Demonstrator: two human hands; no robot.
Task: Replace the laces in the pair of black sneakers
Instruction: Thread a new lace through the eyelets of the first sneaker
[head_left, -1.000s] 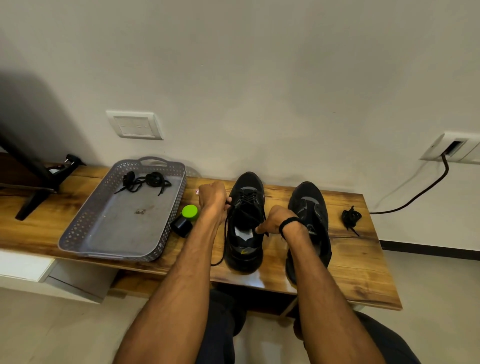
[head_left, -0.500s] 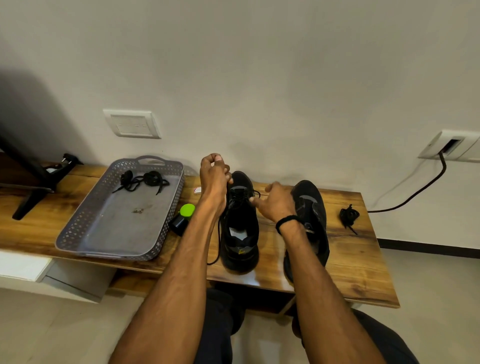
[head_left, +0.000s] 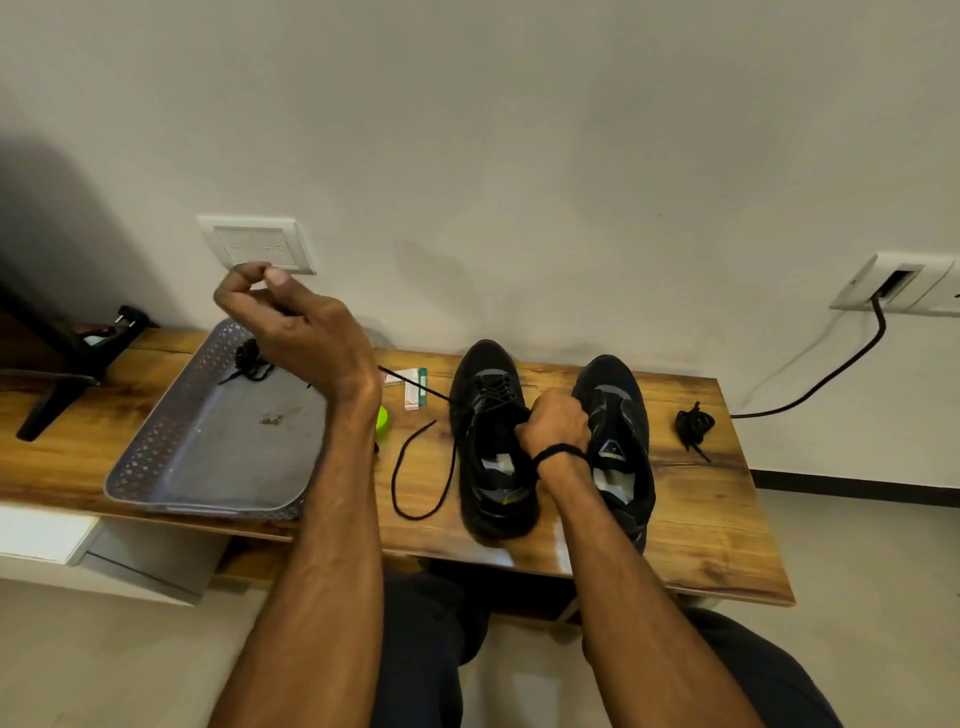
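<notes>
Left hand (head_left: 296, 332) is pinching the lace (head_left: 415, 385) taut; right hand (head_left: 553, 428) is gripping the shoe (head_left: 488, 374), bracing it; drawing it straight, without jerking, is probably serving best.

Two black sneakers stand on the one wooden counter (head_left: 727, 519): the left sneaker (head_left: 483, 361) and the right sneaker (head_left: 608, 374).

Three black laces show: one threaded lace (head_left: 415, 512) running out of the left sneaker, one bundled lace (head_left: 249, 358) in the tray, and one loose bundled lace (head_left: 693, 423) at the counter's right end.

There is one grey perforated tray (head_left: 156, 457).

Two hands are in view, the left hand (head_left: 301, 332) and the right hand (head_left: 556, 426), with one black wristband (head_left: 558, 453).

Two small packets lie side by side: a red-edged packet (head_left: 393, 378) and a green-edged packet (head_left: 415, 391).

One green-capped object (head_left: 382, 420) is partly hidden.

The wall carries two plates, a switch plate (head_left: 260, 244) and a socket plate (head_left: 893, 283), with one black cable (head_left: 831, 379).

One black stand (head_left: 67, 364) sits at the far left.
</notes>
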